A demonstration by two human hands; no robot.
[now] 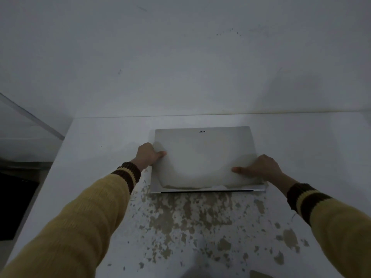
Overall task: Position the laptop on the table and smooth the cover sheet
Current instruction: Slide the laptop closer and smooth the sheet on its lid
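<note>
While both hands (149,154) (261,168) grip edges, flat silver laptop (202,149) lies on chipped table (96,149).

We wear a mustard-yellow knitted sweater (84,213); each ribbed cuff (128,173) is dark brown, banded with one yellow stripe.

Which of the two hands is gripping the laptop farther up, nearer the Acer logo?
The left hand. It grips the closed laptop midway up its left edge, while the right hand holds lower, near the front right corner.
</note>
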